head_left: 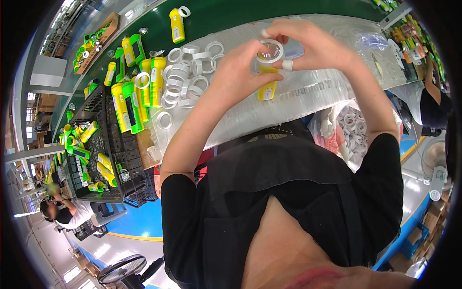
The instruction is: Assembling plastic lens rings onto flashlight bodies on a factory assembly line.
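Observation:
My left hand [237, 71] is closed around a yellow flashlight [267, 89] above the wrapped tabletop. A white ring [281, 54] sits at the flashlight's head, around a clear, shiny lens part. My right hand [315, 45] grips this ring from the right between curved fingers and thumb. White bands wrap the thumb and one fingertip of that hand. Whether the ring is seated on the flashlight I cannot tell. To the left of my left hand lies a pile of loose white rings [179, 77]. Beyond it, yellow and green flashlights [126, 103] stand and lie together.
A black crate [98, 192] with more flashlights is at the left. One yellow flashlight [177, 26] stands on the green surface [240, 14] at the back. A bag of white rings [353, 130] hangs below the table's right side. Other people sit at both sides.

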The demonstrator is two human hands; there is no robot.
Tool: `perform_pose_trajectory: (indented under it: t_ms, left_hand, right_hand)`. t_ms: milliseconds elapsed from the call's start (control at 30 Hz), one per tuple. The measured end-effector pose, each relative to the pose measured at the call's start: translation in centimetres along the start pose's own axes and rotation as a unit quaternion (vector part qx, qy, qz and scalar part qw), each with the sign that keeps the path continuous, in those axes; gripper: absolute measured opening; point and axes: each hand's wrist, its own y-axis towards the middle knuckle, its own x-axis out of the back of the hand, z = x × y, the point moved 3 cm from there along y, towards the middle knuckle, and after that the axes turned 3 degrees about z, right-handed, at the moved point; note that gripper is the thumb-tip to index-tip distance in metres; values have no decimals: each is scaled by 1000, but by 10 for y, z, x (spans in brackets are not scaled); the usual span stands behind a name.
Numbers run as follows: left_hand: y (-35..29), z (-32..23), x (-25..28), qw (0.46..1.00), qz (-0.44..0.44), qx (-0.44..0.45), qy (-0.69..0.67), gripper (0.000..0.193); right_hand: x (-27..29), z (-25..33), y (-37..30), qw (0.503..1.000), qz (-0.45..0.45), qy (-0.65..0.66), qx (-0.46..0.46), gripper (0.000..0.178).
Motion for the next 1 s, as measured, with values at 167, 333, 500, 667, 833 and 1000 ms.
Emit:
perform_pose_trajectory:
  t_ms: [167, 333, 500, 667, 833, 1000]
  left_hand:
    - [3, 1, -13, 997, -17, 34, -70, 42]
    - [4, -1, -17, 996, -21, 22, -82, 38]
    - [3, -4, -16, 997, -22, -9, -67, 36]
    - [4, 1, -19, 998, -31, -17, -60, 35]
    - [10, 6, -24, 998, -47, 0, -47, 35]
    - [6, 3, -22, 1000, -20, 11, -17, 38]
  right_hand:
    - [14, 11, 18, 977, 185, -101, -32, 42]
    - [14, -2, 9, 980, 175, -38, -91, 49]
    - [13, 6, 11, 970, 220, -102, -10, 30]
    - [7, 5, 12, 970, 216, -93, -65, 30]
    - [-10, 4, 8, 935, 87, -247, -239, 59]
    - [6, -19, 7, 969, 117, -207, -68, 53]
